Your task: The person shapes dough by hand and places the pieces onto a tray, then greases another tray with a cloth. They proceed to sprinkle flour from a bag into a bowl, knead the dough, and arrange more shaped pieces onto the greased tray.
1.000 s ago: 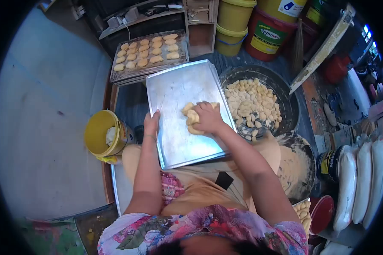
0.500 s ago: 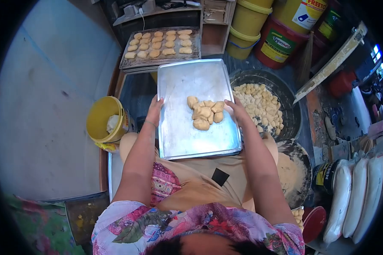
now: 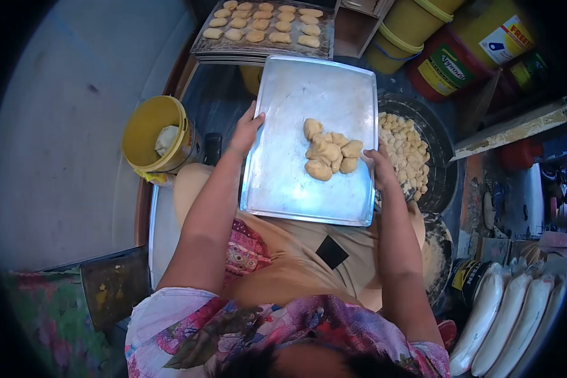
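A silver metal tray (image 3: pixel 283 183) is held over my lap, tilted slightly. My left hand (image 3: pixel 247 131) grips its left edge, thumb on top. On the right edge my right hand (image 3: pixel 379 165) is closed round the rim, fingers hidden beneath. A cluster of dough pieces (image 3: pixel 324 151) lies on the tray, right of its centre, touching one another. Just beyond my right hand, a wide dark basin (image 3: pixel 444 142) holds many small dough pieces (image 3: pixel 404 148), partly covered by the tray.
A baking tray (image 3: pixel 201 46) with rows of shaped dough stands at the back. Left is a yellow bucket (image 3: pixel 135 135) with something white inside. Stacked buckets (image 3: pixel 447 66) stand back right, near a wooden beam (image 3: pixel 516 132). White filled bags (image 3: pixel 510 321) lie lower right.
The view has shifted and turned. Both hands still hold the tray, which now appears higher and slightly rotated, and the dough cluster has stayed in place on it.
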Action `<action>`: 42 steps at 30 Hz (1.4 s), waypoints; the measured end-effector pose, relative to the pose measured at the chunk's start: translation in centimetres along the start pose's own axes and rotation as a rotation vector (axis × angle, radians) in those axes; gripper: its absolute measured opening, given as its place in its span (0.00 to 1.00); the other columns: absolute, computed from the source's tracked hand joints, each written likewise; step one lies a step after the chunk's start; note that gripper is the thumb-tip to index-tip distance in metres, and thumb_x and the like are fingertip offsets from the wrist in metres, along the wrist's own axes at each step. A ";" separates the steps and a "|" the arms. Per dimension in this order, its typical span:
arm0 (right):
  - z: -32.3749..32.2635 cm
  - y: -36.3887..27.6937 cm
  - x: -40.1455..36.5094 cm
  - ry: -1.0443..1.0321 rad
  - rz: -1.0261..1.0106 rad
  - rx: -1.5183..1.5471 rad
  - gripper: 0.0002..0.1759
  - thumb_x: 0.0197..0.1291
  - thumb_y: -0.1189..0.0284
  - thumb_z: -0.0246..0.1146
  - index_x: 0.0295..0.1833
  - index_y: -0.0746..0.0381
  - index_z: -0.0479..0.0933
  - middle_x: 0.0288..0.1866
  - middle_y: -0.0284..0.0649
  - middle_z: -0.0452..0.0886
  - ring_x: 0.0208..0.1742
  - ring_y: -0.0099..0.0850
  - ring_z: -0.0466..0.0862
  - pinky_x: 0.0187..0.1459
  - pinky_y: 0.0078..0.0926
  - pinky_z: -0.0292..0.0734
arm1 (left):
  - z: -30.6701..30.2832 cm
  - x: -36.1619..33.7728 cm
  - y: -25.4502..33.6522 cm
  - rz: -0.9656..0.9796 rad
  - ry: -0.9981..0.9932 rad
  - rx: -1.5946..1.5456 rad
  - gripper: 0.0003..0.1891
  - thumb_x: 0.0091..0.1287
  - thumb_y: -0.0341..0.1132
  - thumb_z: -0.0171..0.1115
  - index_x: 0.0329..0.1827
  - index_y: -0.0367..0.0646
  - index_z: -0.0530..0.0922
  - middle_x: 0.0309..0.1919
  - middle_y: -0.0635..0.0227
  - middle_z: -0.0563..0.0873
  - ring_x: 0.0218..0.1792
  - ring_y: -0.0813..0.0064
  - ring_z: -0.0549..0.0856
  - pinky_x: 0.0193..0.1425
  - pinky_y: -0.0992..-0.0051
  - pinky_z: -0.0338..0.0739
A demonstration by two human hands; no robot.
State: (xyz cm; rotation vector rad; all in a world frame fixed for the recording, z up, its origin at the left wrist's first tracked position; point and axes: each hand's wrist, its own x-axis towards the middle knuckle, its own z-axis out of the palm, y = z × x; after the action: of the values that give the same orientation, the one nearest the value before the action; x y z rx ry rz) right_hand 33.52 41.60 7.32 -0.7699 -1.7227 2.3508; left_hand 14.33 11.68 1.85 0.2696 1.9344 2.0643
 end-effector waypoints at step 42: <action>14.9 -2.0 18.2 0.119 -1.110 -1.397 0.17 0.57 0.65 0.62 0.53 0.56 0.76 0.56 0.43 0.75 0.50 0.49 0.78 0.50 0.39 0.74 | 4.9 9.8 5.3 0.543 0.042 0.893 0.13 0.64 0.32 0.59 0.49 0.38 0.81 0.50 0.53 0.78 0.50 0.51 0.78 0.55 0.61 0.74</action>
State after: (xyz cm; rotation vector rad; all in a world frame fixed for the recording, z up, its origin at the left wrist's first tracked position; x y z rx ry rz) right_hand 10.44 36.65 6.57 0.0998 -2.5366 0.2566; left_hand 6.31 19.37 6.82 1.0327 2.9373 1.2710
